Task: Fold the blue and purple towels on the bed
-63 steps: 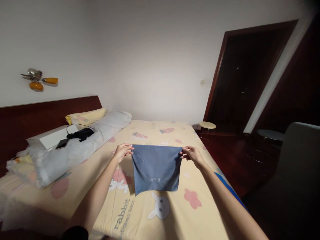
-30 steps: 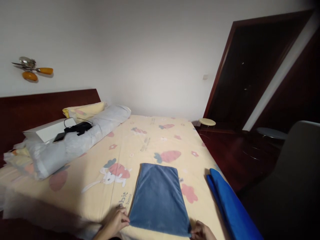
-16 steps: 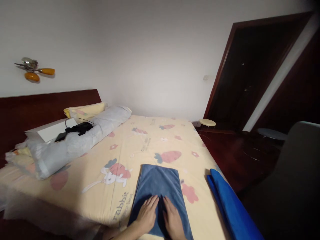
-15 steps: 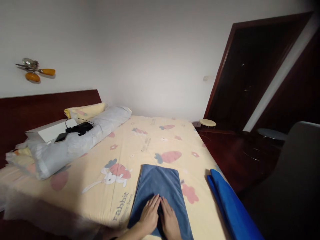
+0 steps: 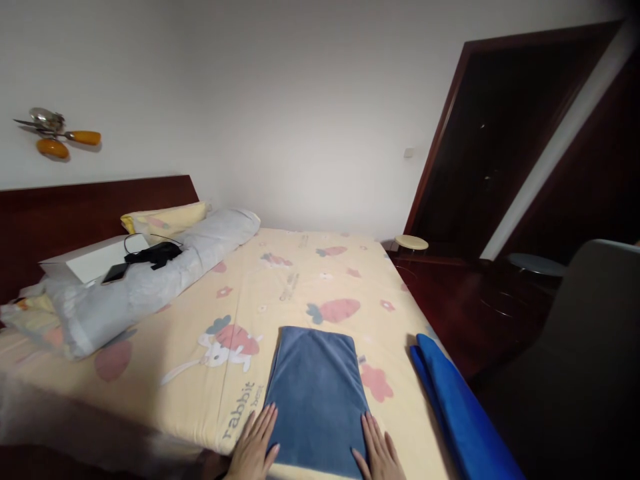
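Observation:
A folded blue-grey cloth (image 5: 315,393) lies flat on the bed (image 5: 280,280), whose yellow cover is printed with carrots and a rabbit. My left hand (image 5: 254,443) rests at the cloth's left edge, fingers stretched out, the thumb close to its lower corner. At the right edge lies my right hand (image 5: 379,448), fingers extended and its fingertips touching the cloth's side. Neither hand holds anything. Farther right, a bright blue folded fabric (image 5: 457,407) lies along the bed's edge.
Across the head of the bed stretches a plastic-wrapped grey roll (image 5: 150,287) with a phone (image 5: 115,273), a black item (image 5: 155,253) and a white box (image 5: 95,257) on or beside it. A grey chair back (image 5: 590,320) and a round stool (image 5: 411,243) stand right of the bed.
My hands have moved apart from the middle of the cloth to its left and right edges. The cloth now lies smooth. The view has shifted slightly.

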A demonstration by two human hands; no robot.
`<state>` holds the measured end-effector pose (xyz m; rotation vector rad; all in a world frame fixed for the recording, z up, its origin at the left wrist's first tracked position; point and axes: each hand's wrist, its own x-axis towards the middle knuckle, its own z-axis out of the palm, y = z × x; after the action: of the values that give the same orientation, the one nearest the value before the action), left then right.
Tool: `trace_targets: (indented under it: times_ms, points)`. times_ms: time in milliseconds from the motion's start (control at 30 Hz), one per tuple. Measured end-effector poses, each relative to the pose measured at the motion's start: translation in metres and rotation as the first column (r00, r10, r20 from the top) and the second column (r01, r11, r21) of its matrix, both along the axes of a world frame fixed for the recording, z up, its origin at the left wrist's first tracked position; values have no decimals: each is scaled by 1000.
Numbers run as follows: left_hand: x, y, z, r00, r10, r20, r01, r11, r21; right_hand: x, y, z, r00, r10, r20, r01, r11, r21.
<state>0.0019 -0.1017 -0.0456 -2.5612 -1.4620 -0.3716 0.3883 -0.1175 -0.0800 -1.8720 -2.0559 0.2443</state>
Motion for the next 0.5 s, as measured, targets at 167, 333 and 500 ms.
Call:
trace_targets:
  times_ms: [167,333,500]
  points:
    - [20,2,-13,992,92,83,-95,995,26,-2,3,13,1000,8,-12,-8,1000,30]
    - [94,32,2,987,13,160,8,992,-129,-62,39,52,964,250,-90,-254,967,-36]
    - [133,87,15,976,178,126,-123,926,-357,-93,85,61,961,260,-92,-270,956,-118]
